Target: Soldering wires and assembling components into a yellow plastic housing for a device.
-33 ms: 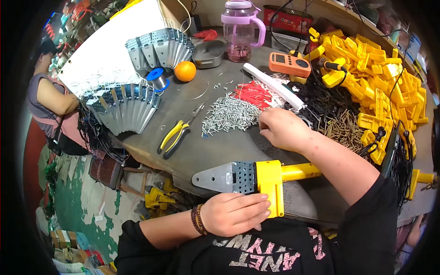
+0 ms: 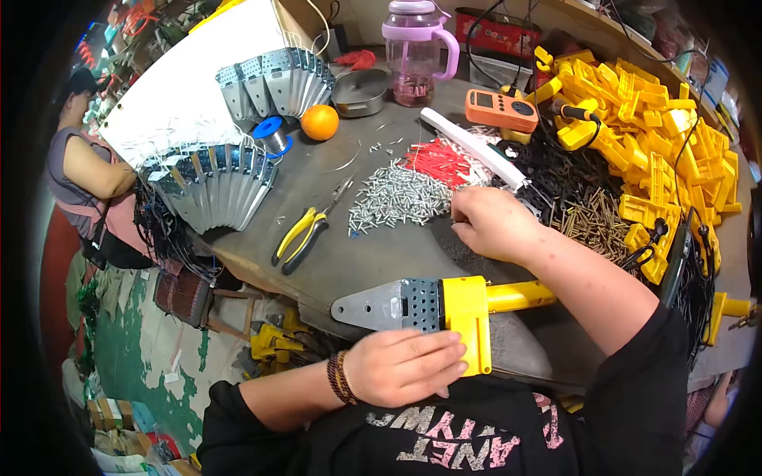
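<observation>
In front of me lies a pipe welder (image 2: 468,317) with a yellow housing, a yellow handle to the right and a tapered grey metal plate pointing left. Across the near edge of the housing rests my left hand (image 2: 405,366), its fingers stretched out flat and a thumb tip showing below. My right hand (image 2: 496,226) is at the right edge of a heap of silver screws (image 2: 397,198), beyond the welder. Its fingers are curled together, and whatever they hold is hidden. Red sleeved pieces (image 2: 439,163) lie behind the screws.
Yellow-and-black pliers (image 2: 300,238) lie left of the screws. Brass-coloured screws (image 2: 595,224) and yellow plastic housings (image 2: 659,119) are piled at right. Farther back stand an orange meter (image 2: 502,109), a pink-lidded jug (image 2: 414,59) and an orange (image 2: 320,123). Metal plates (image 2: 214,182) and another person (image 2: 91,166) are at left.
</observation>
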Motion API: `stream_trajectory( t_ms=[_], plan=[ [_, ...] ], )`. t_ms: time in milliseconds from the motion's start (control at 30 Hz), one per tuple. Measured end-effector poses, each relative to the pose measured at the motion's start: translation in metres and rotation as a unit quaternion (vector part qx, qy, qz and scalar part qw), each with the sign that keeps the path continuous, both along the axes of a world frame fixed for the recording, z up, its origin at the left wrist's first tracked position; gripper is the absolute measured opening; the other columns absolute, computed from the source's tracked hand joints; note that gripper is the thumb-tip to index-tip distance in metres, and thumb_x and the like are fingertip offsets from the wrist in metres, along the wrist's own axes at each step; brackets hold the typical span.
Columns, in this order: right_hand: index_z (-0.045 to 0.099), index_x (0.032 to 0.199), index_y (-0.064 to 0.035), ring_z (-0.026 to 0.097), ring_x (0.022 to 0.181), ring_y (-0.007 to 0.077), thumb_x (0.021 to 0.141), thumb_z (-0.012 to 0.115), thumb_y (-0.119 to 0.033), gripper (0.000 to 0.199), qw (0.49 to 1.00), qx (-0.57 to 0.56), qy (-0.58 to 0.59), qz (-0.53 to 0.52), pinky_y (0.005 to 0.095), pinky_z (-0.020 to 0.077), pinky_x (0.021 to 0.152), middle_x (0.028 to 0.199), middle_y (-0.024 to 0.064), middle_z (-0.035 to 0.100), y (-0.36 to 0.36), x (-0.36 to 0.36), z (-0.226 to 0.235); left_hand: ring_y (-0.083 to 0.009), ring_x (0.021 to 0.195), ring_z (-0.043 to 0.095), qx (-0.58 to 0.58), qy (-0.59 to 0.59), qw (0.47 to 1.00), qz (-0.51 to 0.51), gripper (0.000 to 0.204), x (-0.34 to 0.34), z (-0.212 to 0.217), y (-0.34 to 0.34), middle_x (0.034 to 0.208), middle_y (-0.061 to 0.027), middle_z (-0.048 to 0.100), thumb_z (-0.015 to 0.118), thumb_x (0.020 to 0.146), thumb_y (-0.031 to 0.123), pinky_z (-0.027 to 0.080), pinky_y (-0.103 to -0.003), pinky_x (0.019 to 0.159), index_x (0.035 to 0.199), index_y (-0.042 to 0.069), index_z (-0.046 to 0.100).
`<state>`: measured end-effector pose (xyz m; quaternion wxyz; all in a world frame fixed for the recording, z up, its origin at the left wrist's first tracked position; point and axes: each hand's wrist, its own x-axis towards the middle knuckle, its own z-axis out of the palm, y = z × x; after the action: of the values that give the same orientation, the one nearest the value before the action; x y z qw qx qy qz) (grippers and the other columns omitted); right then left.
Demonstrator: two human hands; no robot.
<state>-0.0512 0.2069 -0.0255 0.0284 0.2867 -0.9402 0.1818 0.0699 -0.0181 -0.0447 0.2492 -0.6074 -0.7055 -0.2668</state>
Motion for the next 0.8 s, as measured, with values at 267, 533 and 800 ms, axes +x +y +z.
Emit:
stream_trajectory(
  t_ms=[267, 533, 800],
  plan=[
    [0.068, 0.085, -0.0040, 0.067, 0.084, 0.0324, 0.073, 0.064, -0.013, 0.016, 0.996, -0.046, -0.066, -0.028, 0.0412, 0.0533, 0.078, 0.084, 0.0156, 0.069, 0.015, 0.002, 0.007, -0.0297, 0.083, 0.061, -0.108, -0.250, 0.864, 0.424, 0.019, -0.125, 0.004, -0.038, 0.084, -0.0103, 0.063, 0.075, 0.078, 0.021, 0.049, -0.039, 0.076, 0.086, 0.006, 0.067],
    [0.069, 0.093, -0.0019, 0.067, 0.087, 0.0323, 0.081, 0.063, -0.007, 0.014, 0.986, -0.143, -0.082, -0.030, 0.0391, 0.0527, 0.080, 0.088, 0.0145, 0.069, 0.038, 0.024, 0.016, -0.0348, 0.081, 0.059, -0.047, -0.083, 0.909, 0.406, 0.014, -0.125, -0.007, -0.030, 0.081, -0.0129, 0.059, 0.068, 0.082, 0.010, 0.047, -0.042, 0.073, 0.084, 0.003, 0.056],
    [0.071, 0.095, -0.0031, 0.063, 0.087, 0.0249, 0.081, 0.069, -0.002, 0.015, 0.986, -0.135, -0.094, 0.019, 0.0345, 0.0499, 0.076, 0.090, 0.0101, 0.065, 0.073, 0.064, 0.028, -0.0163, 0.080, 0.066, -0.037, -0.486, 0.860, 0.149, 0.011, -0.077, 0.029, 0.044, 0.087, -0.0096, 0.070, 0.067, 0.086, 0.007, 0.051, -0.029, 0.073, 0.094, 0.001, 0.069]
  ],
)
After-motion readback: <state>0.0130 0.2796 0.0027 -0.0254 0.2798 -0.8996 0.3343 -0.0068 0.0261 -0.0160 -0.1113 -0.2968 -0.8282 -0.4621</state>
